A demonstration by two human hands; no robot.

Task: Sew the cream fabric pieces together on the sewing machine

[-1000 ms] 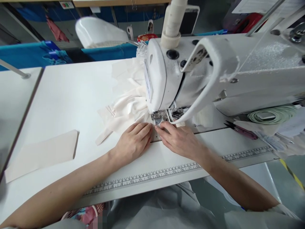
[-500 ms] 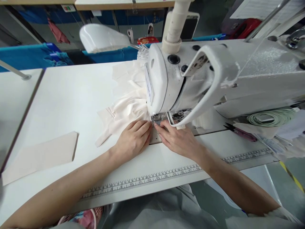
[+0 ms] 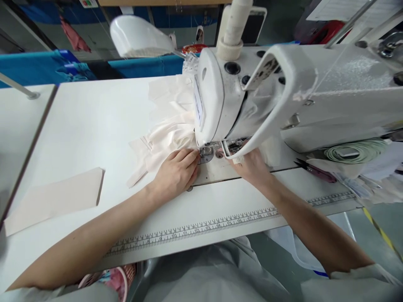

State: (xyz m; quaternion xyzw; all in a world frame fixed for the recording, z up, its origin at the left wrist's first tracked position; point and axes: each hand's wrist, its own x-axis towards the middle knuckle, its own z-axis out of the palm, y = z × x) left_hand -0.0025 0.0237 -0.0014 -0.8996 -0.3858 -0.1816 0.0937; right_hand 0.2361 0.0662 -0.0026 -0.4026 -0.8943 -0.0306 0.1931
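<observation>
A white sewing machine (image 3: pixel 210 92) stands over a metal plate (image 3: pixel 217 172). Pale pink fabric (image 3: pixel 166 136) lies bunched left of the needle area. My left hand (image 3: pixel 178 172) rests at the fabric's front edge, fingers bent together beside the presser foot; the fabric edge appears to be under its fingertips. My right hand (image 3: pixel 252 165) reaches behind the machine's white guard, right of the foot, with its fingers mostly hidden. A flat pale pink piece (image 3: pixel 56 199) lies apart at the left of the white table (image 3: pixel 103 121).
Dark-bladed snips (image 3: pixel 316 171), a coil of pale green cord (image 3: pixel 355 152) and cloth scraps lie at the right. A printed ruler (image 3: pixel 195 230) runs along the front edge. A pink basket (image 3: pixel 126 279) stands below. A lamp (image 3: pixel 140 37) hangs behind.
My right hand has moved right and away from me, from the presser foot to behind the guard. My left hand stays by the foot. The view has shifted slightly.
</observation>
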